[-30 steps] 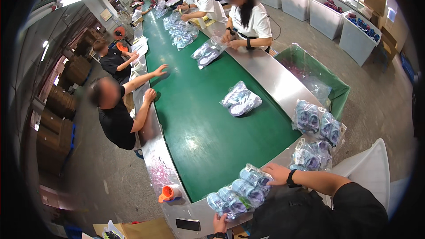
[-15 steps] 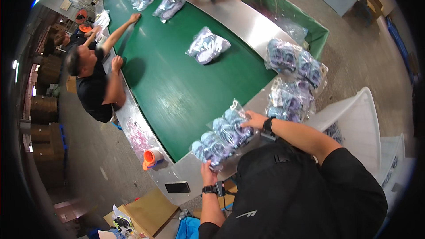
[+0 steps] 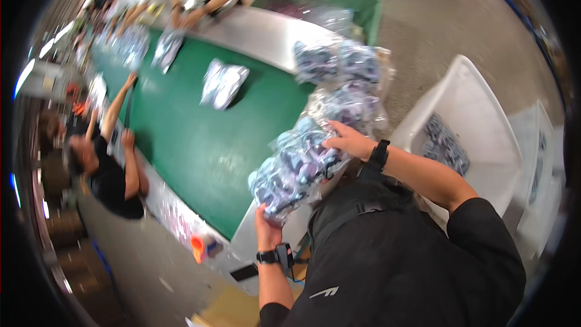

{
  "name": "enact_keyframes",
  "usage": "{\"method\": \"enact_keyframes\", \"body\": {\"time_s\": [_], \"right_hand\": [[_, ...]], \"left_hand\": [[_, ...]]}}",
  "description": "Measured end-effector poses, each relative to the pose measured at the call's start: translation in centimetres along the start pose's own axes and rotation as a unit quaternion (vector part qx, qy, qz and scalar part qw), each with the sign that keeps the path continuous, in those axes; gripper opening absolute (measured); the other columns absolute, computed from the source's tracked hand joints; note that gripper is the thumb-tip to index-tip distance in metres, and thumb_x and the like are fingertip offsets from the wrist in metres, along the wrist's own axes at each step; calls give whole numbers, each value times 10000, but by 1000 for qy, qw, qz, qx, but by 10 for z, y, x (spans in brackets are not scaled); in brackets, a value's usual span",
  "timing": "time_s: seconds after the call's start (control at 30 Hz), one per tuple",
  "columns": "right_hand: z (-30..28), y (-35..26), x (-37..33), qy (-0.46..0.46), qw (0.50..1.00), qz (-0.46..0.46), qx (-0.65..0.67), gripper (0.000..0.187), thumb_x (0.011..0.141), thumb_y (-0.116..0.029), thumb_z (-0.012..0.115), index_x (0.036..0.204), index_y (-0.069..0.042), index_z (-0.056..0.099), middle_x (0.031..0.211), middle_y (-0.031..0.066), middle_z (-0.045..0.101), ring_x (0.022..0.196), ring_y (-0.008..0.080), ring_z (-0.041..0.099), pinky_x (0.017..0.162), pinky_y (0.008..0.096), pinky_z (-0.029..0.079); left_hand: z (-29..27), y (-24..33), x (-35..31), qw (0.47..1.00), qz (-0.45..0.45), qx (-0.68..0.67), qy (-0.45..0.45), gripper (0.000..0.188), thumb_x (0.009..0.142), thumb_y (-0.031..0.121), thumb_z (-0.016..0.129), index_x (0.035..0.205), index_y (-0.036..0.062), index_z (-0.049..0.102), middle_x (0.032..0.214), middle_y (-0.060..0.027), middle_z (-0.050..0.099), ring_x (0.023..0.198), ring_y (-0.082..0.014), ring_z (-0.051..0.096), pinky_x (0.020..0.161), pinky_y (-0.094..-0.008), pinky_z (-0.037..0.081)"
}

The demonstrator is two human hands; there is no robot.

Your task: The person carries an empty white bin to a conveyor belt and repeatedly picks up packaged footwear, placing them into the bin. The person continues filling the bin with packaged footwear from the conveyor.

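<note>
My left hand and right hand, fingers partly curled, grip opposite ends of the row of pale-blue and purple shoes in clear plastic; I have it before me, at the near end of the flat green conveyor belt.

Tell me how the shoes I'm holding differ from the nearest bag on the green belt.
The shoes sit between your left hand and right hand; the bag lies on the belt. The shoes show pale blue and purple; the bag looks mostly silvery white. The shoes form a long row; the bag looks compact. Both have shiny plastic.
</note>
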State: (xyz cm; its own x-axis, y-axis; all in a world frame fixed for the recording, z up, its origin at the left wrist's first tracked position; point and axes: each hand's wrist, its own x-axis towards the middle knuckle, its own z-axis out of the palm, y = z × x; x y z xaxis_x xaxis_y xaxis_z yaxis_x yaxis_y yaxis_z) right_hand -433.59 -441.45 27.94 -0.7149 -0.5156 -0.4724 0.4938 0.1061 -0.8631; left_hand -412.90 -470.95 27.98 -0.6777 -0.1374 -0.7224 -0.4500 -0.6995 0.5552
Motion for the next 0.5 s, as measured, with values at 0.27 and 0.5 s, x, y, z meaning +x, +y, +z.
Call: {"method": "enact_keyframes", "body": {"time_s": [0.27, 0.5], "right_hand": [[-66, -6, -149, 176, 978, -91, 66, 785, 865, -302, 732, 1480, 20, 366, 1428, 186, 474, 1319, 260, 452, 1117, 360, 351], [-143, 81, -236, 298, 893, -54, 332, 541, 879, -252, 696, 1326, -16, 505, 1130, 94, 630, 999, 171, 626, 886, 341, 528]], "left_hand": [[112, 22, -6, 977, -73, 152, -132, 505, 946, 383, 570, 1323, 50, 531, 1223, -104, 673, 1065, -276, 668, 907, -407, 532], [241, -38, 26, 913, -203, 273, -224, 508, 987, 381, 493, 1319, -2, 525, 1212, -142, 677, 1052, -299, 681, 926, -381, 529]]}}
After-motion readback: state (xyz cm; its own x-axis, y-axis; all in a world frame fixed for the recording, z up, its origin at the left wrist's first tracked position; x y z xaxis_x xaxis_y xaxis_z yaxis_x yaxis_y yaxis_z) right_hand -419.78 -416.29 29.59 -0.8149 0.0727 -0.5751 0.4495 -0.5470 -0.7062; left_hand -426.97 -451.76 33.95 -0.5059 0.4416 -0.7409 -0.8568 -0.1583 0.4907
